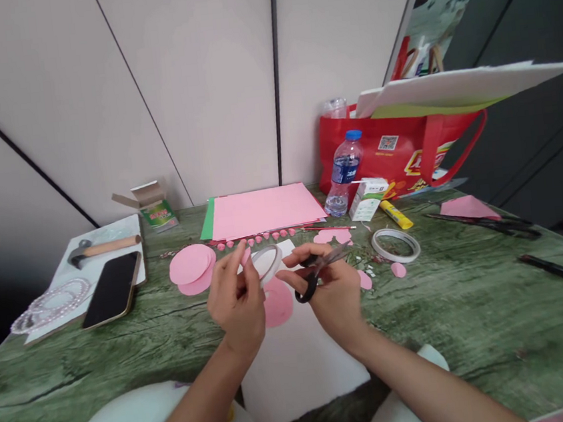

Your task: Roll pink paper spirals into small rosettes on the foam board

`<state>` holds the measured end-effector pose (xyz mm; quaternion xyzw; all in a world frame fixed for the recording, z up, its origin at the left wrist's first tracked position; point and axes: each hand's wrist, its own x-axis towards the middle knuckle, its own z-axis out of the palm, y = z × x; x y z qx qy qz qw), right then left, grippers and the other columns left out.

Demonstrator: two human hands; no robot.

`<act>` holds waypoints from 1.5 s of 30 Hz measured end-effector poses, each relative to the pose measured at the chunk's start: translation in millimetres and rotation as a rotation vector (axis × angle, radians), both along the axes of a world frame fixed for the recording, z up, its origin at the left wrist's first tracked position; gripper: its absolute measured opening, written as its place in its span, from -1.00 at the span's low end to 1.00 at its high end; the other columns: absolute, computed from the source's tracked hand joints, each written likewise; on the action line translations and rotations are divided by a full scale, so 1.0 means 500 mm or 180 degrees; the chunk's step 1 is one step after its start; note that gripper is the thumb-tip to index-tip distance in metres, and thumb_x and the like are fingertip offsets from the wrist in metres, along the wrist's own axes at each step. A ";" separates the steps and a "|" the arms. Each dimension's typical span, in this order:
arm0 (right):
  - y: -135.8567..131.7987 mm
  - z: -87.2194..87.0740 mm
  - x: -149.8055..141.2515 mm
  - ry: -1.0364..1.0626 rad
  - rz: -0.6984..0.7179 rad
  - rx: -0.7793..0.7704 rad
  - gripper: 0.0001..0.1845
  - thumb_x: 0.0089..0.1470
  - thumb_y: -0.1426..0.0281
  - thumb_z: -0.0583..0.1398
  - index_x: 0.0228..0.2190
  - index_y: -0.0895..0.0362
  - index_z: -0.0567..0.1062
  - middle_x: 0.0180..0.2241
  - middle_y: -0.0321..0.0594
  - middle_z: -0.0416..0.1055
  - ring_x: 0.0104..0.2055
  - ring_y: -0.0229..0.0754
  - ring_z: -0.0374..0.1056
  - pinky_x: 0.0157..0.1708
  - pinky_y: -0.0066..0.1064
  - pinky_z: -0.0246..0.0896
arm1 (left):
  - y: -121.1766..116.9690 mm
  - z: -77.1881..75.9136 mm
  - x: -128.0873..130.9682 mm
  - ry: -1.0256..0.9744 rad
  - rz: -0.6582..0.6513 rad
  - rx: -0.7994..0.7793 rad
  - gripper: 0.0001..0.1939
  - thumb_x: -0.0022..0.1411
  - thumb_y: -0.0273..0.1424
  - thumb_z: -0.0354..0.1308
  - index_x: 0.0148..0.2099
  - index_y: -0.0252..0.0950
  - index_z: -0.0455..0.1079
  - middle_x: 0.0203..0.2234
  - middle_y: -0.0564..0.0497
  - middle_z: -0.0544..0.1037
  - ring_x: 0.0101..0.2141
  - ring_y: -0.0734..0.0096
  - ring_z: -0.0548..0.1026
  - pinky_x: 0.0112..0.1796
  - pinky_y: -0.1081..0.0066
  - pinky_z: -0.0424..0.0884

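Observation:
My left hand is closed, its fingers pinching a small pink paper piece. A roll of white tape stands tilted against those fingers, between my two hands. My right hand grips small scissors with black handles, the blades pointing to the right, away from the tape. Its thumb and forefinger reach toward the tape roll; whether they touch it I cannot tell. Below the hands, a pink paper disc lies on a white sheet.
Pink paper discs are stacked at left, near a phone and a hammer. Behind are pink sheets, a water bottle and a red bag. Another tape roll and a glue stick lie at right.

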<state>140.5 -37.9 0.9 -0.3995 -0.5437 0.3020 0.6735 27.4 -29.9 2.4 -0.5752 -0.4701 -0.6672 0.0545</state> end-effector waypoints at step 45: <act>-0.009 0.019 -0.019 0.0501 0.0384 -0.0537 -0.77 -0.23 0.35 0.31 -0.48 0.10 0.37 -0.53 -0.33 0.35 -0.49 -0.28 0.31 -0.52 -0.45 0.28 | 0.003 0.003 -0.003 0.0989 0.0320 0.0595 -0.67 0.11 -0.62 0.05 -0.07 -0.28 0.36 -0.34 -0.08 0.48 -0.41 0.47 0.47 -0.45 0.50 0.43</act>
